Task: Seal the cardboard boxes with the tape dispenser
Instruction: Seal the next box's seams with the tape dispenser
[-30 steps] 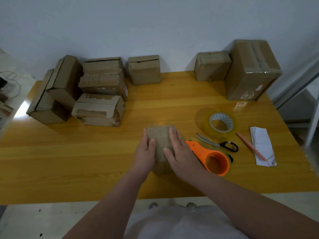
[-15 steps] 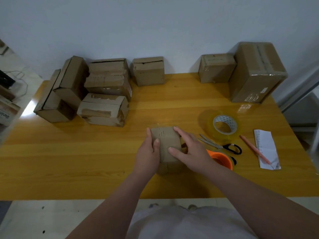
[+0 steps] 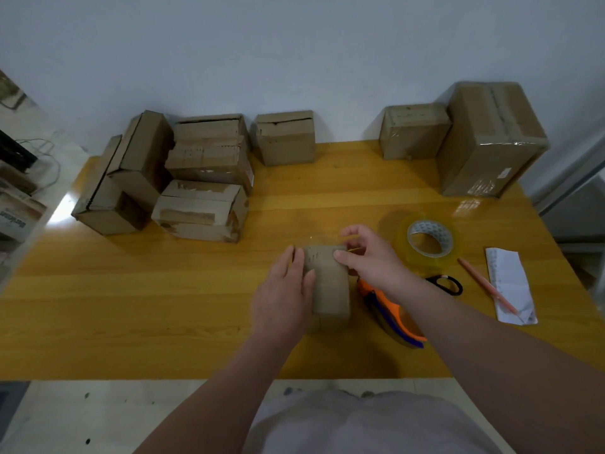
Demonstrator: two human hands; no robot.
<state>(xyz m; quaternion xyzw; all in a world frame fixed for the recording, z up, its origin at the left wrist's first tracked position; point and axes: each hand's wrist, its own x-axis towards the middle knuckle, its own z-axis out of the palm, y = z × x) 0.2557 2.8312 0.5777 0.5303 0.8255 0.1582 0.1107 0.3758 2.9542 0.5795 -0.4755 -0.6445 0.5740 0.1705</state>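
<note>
A small cardboard box [image 3: 329,290] stands on the yellow wooden table [image 3: 163,306] in front of me. My left hand [image 3: 283,296] presses against its left side with straight fingers, and the thumb rests on the top. My right hand [image 3: 370,257] pinches the box's far right corner, thumb on top and fingers curled over the far edge. The orange tape dispenser [image 3: 389,312] lies on the table just right of the box, partly hidden under my right forearm. Neither hand touches it.
A pile of several worn boxes [image 3: 203,178] sits at the back left, and one more box [image 3: 284,139] at the back middle. Two taped boxes [image 3: 491,139] stand at the back right. A clear tape roll [image 3: 429,239], scissors [image 3: 447,285], a pencil [image 3: 484,286] and a paper slip [image 3: 509,283] lie to the right.
My right hand slid from lying flat on the box's top to pinching its far right corner. My left hand stayed on the left side. More of the dispenser shows.
</note>
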